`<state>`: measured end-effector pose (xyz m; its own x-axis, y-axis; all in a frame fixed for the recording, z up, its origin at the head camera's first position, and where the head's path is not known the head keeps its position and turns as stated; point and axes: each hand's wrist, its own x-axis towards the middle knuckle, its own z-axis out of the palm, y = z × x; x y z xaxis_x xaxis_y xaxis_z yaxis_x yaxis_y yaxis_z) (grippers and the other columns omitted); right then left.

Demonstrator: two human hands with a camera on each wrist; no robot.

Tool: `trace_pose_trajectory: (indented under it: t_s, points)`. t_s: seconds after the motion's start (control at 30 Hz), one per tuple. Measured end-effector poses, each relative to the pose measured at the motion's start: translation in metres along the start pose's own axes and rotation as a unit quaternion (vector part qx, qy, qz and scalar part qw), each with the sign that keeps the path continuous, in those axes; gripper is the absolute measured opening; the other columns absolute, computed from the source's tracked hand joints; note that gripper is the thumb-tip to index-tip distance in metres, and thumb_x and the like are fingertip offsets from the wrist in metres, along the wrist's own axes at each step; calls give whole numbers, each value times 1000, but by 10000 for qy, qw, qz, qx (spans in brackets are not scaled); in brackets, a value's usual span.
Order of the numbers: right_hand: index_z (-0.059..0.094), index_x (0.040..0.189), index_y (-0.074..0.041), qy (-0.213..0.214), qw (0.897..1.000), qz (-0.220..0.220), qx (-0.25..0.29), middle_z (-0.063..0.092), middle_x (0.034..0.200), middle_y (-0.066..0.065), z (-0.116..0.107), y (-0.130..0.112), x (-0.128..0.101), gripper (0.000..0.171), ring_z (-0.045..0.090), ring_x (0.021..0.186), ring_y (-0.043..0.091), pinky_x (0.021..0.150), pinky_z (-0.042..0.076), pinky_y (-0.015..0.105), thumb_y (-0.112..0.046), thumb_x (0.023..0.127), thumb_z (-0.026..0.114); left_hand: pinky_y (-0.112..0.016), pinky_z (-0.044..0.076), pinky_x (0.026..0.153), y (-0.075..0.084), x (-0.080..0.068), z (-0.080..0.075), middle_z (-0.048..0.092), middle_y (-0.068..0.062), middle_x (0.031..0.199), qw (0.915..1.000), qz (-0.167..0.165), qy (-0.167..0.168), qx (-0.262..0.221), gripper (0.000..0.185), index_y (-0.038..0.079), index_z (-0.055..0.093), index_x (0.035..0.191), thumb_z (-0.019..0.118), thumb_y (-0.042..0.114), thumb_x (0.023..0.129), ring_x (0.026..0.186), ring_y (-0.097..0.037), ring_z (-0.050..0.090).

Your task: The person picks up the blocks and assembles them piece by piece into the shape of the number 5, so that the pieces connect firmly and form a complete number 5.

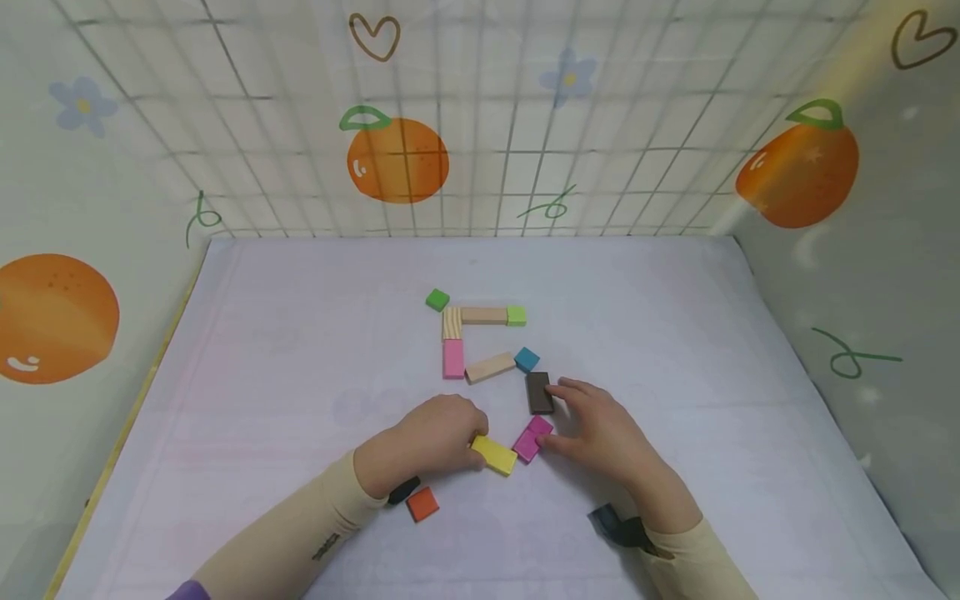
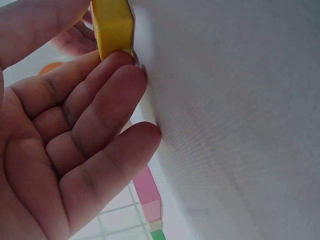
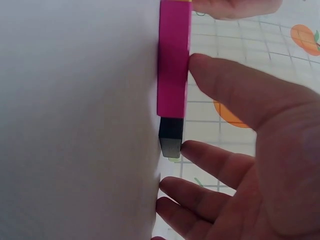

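Note:
My left hand (image 1: 435,435) pinches a yellow block (image 1: 497,457) between thumb and fingers, down on the white cloth. The block's right end meets a magenta block (image 1: 528,445), which lies slanted. With fingers spread, my right hand (image 1: 609,437) has its thumb at the magenta block and its index fingertip at a dark brown block (image 1: 538,393). Above these sit a blue block (image 1: 527,359) and a slanted plain wooden block (image 1: 491,367). In the left wrist view the yellow block (image 2: 115,32) is at the thumb and fingertips.
A pink block (image 1: 453,358), striped wooden block (image 1: 452,323), plain wooden block (image 1: 484,316) and light green block (image 1: 516,316) form a bent line farther back. A green block (image 1: 437,300) lies near its corner. An orange-red block (image 1: 423,504) lies beside my left wrist.

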<state>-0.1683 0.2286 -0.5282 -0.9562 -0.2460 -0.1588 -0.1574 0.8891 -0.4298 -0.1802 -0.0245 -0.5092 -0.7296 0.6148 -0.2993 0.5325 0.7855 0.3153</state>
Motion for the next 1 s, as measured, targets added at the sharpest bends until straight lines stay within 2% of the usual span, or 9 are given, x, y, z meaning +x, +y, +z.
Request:
trace_pose_trajectory:
  t_s: [0.27,0.63,1.0]
  points:
    - [55,144,-14,27,10000,-10,39,52,150,15,-1,-1,0,77,44,140,40,108,41,61,-40,77,86,-25,47,70,0,0,0,62,12,73,10000,56,27,67,26,19,78,102,83,36,83,72,-8,54]
    - [51,147,-14,13,9999,-2,140,52,150,14,0,1,-1,80,44,140,39,109,41,60,-40,79,85,-25,46,68,1,-2,-2,59,11,71,9999,-3,-134,19,26,18,77,98,84,36,81,72,-9,54]
    - [49,148,-17,-154,9997,66,178,49,153,14,-1,1,0,84,41,143,39,109,40,62,-47,78,84,-25,46,68,0,-1,1,60,10,74,9999,-51,-128,79,28,19,76,99,85,39,80,72,-9,54]
